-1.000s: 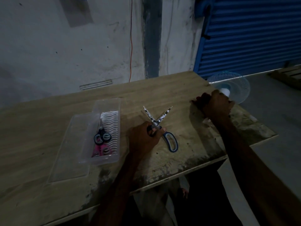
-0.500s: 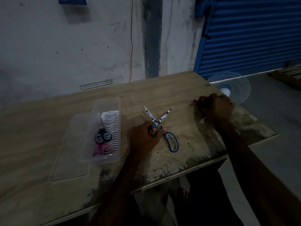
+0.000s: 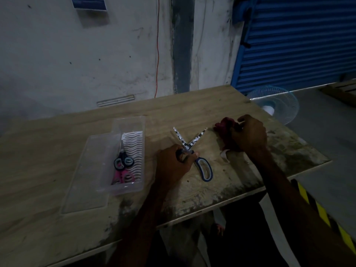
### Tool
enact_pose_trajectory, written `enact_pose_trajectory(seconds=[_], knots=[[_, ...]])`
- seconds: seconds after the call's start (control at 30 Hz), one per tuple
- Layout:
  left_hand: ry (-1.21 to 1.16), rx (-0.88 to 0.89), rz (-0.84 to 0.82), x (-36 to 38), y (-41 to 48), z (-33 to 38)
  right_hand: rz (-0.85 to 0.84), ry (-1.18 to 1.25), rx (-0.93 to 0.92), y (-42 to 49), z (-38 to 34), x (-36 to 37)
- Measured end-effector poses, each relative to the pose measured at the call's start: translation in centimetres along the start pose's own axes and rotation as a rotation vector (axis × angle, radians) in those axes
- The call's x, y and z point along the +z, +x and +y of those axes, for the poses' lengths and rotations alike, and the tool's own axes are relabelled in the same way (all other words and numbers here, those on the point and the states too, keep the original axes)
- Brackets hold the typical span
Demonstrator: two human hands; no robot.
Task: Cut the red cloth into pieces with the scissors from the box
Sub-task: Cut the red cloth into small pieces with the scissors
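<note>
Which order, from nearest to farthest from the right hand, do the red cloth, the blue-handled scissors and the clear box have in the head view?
1. Red cloth: gripped by the right hand, on the right side.
2. Blue-handled scissors: in the middle, blades open, held by the left hand.
3. Clear box: farthest, left of both hands.

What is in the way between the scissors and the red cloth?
Nothing visible. Only bare table lies between the open scissors in the left hand and the red cloth gripped by the right hand.
</note>
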State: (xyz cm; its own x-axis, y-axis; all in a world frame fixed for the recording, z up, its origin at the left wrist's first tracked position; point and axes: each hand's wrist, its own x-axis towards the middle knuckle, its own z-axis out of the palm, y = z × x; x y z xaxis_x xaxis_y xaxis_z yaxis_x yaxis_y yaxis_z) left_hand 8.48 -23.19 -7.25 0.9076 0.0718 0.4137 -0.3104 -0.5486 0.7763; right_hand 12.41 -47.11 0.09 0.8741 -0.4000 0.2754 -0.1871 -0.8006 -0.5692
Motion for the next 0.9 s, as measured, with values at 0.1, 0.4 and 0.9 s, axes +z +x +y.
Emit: enact_pose_trajectory(seconds=[0.1,0.4,0.9], knots=[[-0.039,-0.024,0.010,0.1,0.0,0.0,0.035,0.000,-0.040,-0.4,-0.3,-0.4],[-0.082,-0.069,0.010,0.0,-0.2,0.6,0.033,-0.016,-0.047,-1.2,-0.7,-0.7],[-0.111,-0.098,0.061,0.2,-0.1,0.4,0.221,0.137,-0.057,-0.7,-1.4,-3.4]])
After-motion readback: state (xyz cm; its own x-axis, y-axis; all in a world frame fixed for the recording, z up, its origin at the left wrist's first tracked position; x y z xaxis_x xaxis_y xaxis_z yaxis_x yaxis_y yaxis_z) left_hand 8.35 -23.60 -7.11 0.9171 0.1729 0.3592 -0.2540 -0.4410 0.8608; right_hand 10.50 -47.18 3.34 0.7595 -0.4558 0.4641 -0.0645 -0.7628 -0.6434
